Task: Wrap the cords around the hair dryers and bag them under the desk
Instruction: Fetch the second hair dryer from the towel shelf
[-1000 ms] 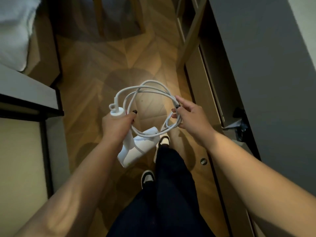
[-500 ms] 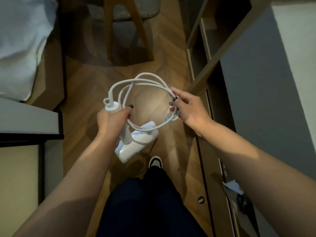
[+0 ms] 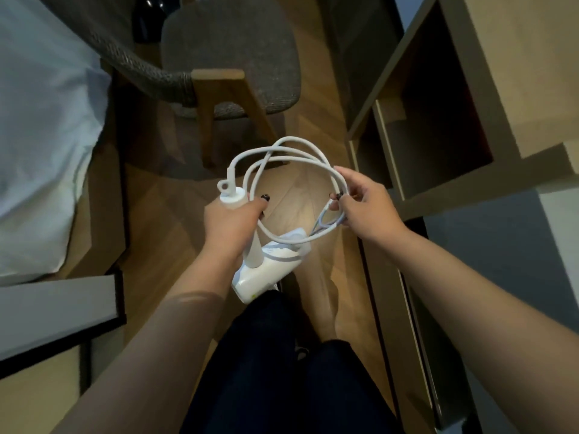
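My left hand (image 3: 230, 223) grips the handle of a white hair dryer (image 3: 269, 270), whose body hangs down below the hand and points to the right. Its white cord (image 3: 282, 148) rises from the handle's end and forms a few loose loops in the air between my hands. My right hand (image 3: 363, 208) pinches the right side of those loops between thumb and fingers. No bag is in view.
A grey upholstered chair (image 3: 232, 57) with wooden legs stands ahead on the wood floor. A bed with white linen (image 3: 40, 136) lies at the left. At the right is a wooden desk with an open compartment (image 3: 438, 126). My dark-trousered legs (image 3: 282, 371) fill the bottom.
I have walked forward: the chair and the desk compartment have come closer into view. Both hands keep the same hold on the dryer and the cord loops.
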Tool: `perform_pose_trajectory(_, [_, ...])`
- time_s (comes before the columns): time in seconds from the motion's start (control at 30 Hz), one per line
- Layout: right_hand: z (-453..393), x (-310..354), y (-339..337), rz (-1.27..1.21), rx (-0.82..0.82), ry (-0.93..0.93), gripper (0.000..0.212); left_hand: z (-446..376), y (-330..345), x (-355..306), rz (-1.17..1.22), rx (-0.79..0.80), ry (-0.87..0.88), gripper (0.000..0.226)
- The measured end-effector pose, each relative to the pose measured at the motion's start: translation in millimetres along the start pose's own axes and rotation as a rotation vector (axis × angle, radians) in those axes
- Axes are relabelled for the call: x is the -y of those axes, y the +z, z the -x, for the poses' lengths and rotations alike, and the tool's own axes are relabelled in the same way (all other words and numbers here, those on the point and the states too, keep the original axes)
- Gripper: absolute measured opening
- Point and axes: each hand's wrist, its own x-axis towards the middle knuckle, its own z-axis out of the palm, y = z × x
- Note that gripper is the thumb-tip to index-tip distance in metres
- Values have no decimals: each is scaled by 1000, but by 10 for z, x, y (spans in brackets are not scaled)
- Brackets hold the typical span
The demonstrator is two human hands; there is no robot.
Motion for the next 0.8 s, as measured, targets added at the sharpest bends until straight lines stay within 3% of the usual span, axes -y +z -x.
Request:
perform_pose_trajectory(0.2, [-743, 498, -243, -82, -54, -1, 46, -416, 224, -842, -9, 33, 67, 11])
perform_pose_trajectory(0.53, [-2004, 1249, -807, -137, -173, -62, 44, -1003, 929, -2164, 236, 19, 59, 9])
perform_pose_trajectory(0.8, [-2814, 1835, -1359, -135, -193, -85, 42, -1546, 1384, -3152, 177, 7, 100, 15])
